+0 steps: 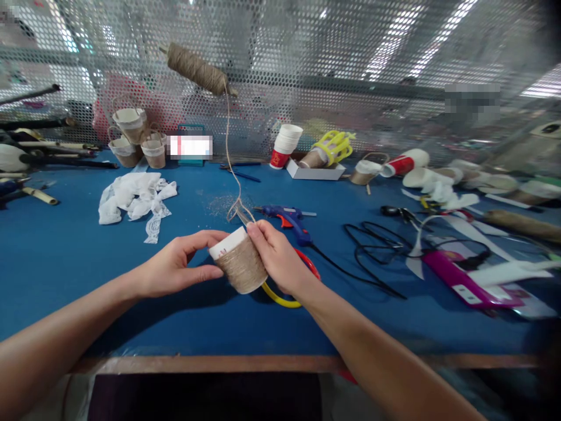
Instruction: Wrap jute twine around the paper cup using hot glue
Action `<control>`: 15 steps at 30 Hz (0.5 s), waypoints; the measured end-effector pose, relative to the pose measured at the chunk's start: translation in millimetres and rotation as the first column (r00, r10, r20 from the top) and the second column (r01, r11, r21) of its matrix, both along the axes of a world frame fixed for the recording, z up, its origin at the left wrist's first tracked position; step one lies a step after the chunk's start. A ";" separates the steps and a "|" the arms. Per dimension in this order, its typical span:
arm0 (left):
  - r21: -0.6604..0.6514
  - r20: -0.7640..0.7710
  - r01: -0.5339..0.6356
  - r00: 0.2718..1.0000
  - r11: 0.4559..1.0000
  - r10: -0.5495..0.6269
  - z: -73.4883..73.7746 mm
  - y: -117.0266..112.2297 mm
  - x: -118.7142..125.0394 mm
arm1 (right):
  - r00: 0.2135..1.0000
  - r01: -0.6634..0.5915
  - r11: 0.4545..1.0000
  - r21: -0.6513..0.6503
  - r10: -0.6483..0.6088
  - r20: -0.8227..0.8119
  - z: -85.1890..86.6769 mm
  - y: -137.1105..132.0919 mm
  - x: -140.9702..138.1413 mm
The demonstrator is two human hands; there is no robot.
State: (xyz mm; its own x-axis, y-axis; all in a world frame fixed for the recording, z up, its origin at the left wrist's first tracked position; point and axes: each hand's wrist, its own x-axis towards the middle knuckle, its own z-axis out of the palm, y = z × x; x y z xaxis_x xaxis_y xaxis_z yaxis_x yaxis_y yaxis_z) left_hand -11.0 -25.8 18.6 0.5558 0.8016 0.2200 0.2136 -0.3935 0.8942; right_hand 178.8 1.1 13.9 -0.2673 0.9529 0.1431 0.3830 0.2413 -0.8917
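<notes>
A white paper cup (242, 266) wound with brown twine is tilted between my hands above the table. My left hand (184, 263) grips its left side, thumb and fingers at the cup's wall. My right hand (280, 257) is closed around the right side, thumb near the rim beside the twine. That twine (227, 134) runs down from a hanging spool (197, 69) to the cup. Red and yellow scissors handles (283, 300) show below my right hand; whether they rest on the table cannot be seen. Behind the hand lies a blue glue gun (284, 216).
White lace (135, 199) lies left, near twine-covered little buckets (154, 151). Stacked paper cups (287, 146) and a white box (315, 170) stand at the back. Black cable (372, 245) and a magenta power strip (468, 278) occupy the right. Perforated metal mesh (328, 64) rises behind the table.
</notes>
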 end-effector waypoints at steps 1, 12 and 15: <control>0.005 0.001 -0.007 1.000 1.000 0.007 -0.5 0.2 0.2 | 1.000 -0.004 1.000 -0.019 0.004 -0.019 -1.1 0.7 0.2; -0.054 -0.031 -0.117 0.993 0.992 0.115 -2.6 -5.9 11.3 | 0.982 0.011 0.971 0.239 -0.055 0.178 -5.1 -11.3 -6.9; -0.088 -0.078 -0.168 0.984 0.982 0.162 -4.5 -8.9 16.3 | 0.971 -0.021 0.943 0.332 -0.060 0.232 -8.4 -12.9 -9.5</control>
State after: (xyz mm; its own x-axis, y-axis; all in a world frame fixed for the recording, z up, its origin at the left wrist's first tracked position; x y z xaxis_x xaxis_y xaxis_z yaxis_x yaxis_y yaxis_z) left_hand 5.3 -34.7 14.1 0.4257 0.8988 0.1044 0.3320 -0.2624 0.9060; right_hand 169.2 -11.8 5.5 -0.3135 0.8678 0.3854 0.5793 0.4964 -0.6465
